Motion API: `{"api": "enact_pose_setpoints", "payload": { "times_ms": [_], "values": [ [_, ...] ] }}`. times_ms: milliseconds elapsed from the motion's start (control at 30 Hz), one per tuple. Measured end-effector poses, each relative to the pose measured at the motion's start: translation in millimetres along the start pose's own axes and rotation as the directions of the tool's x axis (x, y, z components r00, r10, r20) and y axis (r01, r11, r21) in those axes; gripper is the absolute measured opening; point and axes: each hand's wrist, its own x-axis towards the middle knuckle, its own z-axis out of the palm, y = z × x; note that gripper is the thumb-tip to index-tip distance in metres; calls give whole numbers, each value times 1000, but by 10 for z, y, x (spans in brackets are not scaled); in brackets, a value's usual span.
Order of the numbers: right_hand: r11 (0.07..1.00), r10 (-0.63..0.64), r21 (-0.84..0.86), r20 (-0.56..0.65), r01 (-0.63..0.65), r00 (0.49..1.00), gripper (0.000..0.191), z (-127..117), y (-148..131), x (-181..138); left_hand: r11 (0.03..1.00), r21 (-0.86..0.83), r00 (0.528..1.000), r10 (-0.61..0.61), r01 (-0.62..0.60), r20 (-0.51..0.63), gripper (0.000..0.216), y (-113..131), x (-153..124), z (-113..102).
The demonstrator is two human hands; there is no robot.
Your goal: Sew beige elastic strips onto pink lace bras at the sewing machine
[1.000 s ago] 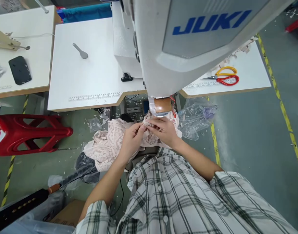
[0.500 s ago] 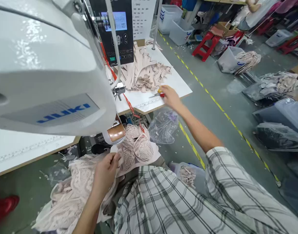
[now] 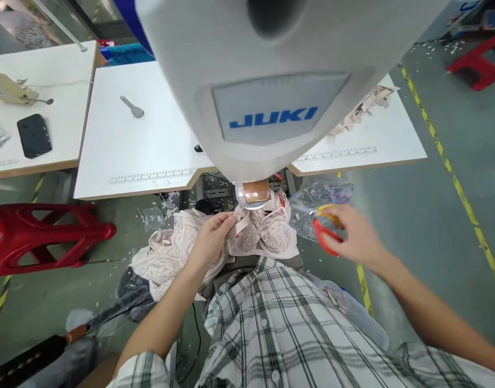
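My left hand (image 3: 213, 237) pinches a pale strap (image 3: 240, 225) of a pinkish lace bra (image 3: 274, 233), just left of the bra's cups. The bra lies over my lap, below the rounded arm of a white JUKI sewing machine (image 3: 280, 97). In my right hand (image 3: 358, 237) is a pair of scissors (image 3: 327, 229) with one red and one yellow handle. Their blades point left toward the bra and are blurred, apart from the fabric. A heap of similar lace bras (image 3: 170, 253) hangs at the left of my lap.
White sewing tables (image 3: 146, 145) with printed rulers stand ahead. Fabric strips (image 3: 364, 110) lie on the right tabletop. A red stool (image 3: 41, 237) is at the left, a clear plastic bag (image 3: 308, 202) beyond the scissors, and a plastic bin (image 3: 364, 318) at my right side.
The scissors were picked up from the tabletop by my right hand and carried back near the bra. My left hand keeps hold of the bra strap. The view has turned left.
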Motion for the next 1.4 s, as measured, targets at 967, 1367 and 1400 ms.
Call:
{"api": "enact_pose_setpoints", "payload": {
  "times_ms": [967,1367,1400],
  "values": [
    [885,-90,447,-106,128,990,39,714,-880,4,929,343,990,141,-140,21,31,16,-65,-118],
    [853,-35,522,-2,31,999,36,791,-948,130,862,483,988,123,-153,93,26,101,-6,-205],
    [853,-22,522,11,13,1000,36,785,-941,125,861,486,989,122,-149,88,26,102,-2,-209]
  ]
}}
